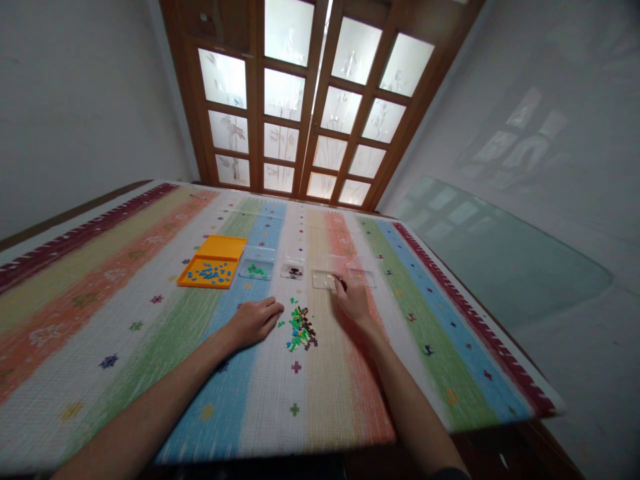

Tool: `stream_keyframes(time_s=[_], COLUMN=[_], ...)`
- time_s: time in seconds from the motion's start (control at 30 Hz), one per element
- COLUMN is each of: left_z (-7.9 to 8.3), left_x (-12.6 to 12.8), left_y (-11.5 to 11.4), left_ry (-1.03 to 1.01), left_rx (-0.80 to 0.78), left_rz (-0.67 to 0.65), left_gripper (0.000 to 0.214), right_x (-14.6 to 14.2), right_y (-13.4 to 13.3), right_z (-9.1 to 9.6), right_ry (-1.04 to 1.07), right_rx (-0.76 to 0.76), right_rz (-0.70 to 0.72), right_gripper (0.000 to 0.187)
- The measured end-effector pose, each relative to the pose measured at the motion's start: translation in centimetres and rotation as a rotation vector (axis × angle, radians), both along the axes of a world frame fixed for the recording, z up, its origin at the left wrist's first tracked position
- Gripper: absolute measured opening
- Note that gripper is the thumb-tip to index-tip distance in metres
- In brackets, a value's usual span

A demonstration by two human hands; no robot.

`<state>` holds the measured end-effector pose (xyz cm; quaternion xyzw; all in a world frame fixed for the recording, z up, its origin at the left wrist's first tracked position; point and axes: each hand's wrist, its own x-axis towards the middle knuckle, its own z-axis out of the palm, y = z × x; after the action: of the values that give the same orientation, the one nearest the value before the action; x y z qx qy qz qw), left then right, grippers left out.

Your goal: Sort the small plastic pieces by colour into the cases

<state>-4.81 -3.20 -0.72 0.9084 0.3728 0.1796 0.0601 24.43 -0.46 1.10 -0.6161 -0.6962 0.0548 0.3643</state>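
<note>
**Tiny pieces, shallow boxes: a slip could spill or mix them**

We have a mixed heap of tiny green, dark brown, yellow and blue plastic pieces (301,329) between our hands, on the table spread with a striped cloth (410,287), closer to its near edge than the boxes are. Our right hand (353,300) has thumb and fingertips drawn together at the right edge of a shallow clear plastic box (319,283); whether they pinch a piece, we cannot tell. Another clear plastic box (371,279) sits just beyond that hand, toward the table's right edge, so a loose release could land a piece in the gap, and a knuckle could nudge either rim.

Our left hand (256,320) rests beside the heap, fingers loosely bent, its underside hidden; a careless sweep could scatter the stray bits by its fingertips. Toward the table's left edge stands an open orange plastic box (220,247) of blue pieces. Catching a box wall with a sleeve or wrist could mix the colours.
</note>
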Motion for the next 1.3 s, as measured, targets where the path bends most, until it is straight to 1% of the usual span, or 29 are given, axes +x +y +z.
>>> stream_keyframes(time_s=[0.07, 0.13, 0.27, 0.3, 0.37, 0.43, 0.7, 0.87, 1.07, 1.3], left_z=[0.0, 0.0, 0.1, 0.1, 0.1, 0.0, -0.1, 0.0, 0.0, -0.1], left_x=[0.0, 0.0, 0.0, 0.0, 0.0, 0.0, -0.1, 0.0, 0.0, 0.0], left_y=[0.0, 0.0, -0.1, -0.1, -0.1, -0.1, 0.0, -0.1, 0.0, 0.0], left_ry=[-0.005, -0.005, 0.005, 0.006, 0.008, 0.004, 0.026, 0.037, 0.018, 0.021], left_rx=[0.0, -0.003, -0.015, -0.017, -0.017, -0.014, -0.025, -0.025, -0.026, -0.015], left_rz=[0.001, 0.005, 0.009, 0.01, 0.016, 0.016, 0.014, 0.022, 0.019, 0.025], left_gripper=[0.023, 0.023, 0.023, 0.023, 0.023, 0.022, 0.021, 0.023, 0.023, 0.024], right_x=[0.3, 0.4, -0.2, -0.4, -1.0, -1.5, -1.4, -1.3, -0.9, -0.8], right_y=[-0.4, -1.0, -2.5, -2.9, -3.4, -3.7, -3.8, -3.6, -3.4, -3.4], right_z=[0.5, 0.9, 1.2, 1.1, 1.1, 1.0, 1.4, 1.1, 0.6, 0.4], right_ry=[0.06, 0.103, 0.069, 0.05, 0.021, 0.004, 0.004, 0.02, 0.027, 0.036], right_rx=[-0.024, -0.1, -0.356, -0.422, -0.521, -0.562, -0.602, -0.575, -0.542, -0.5], right_rz=[0.069, 0.191, 0.513, 0.575, 0.644, 0.663, 0.687, 0.699, 0.679, 0.662], right_gripper=[0.031, 0.027, 0.019, 0.017, 0.017, 0.017, 0.02, 0.024, 0.014, 0.007])
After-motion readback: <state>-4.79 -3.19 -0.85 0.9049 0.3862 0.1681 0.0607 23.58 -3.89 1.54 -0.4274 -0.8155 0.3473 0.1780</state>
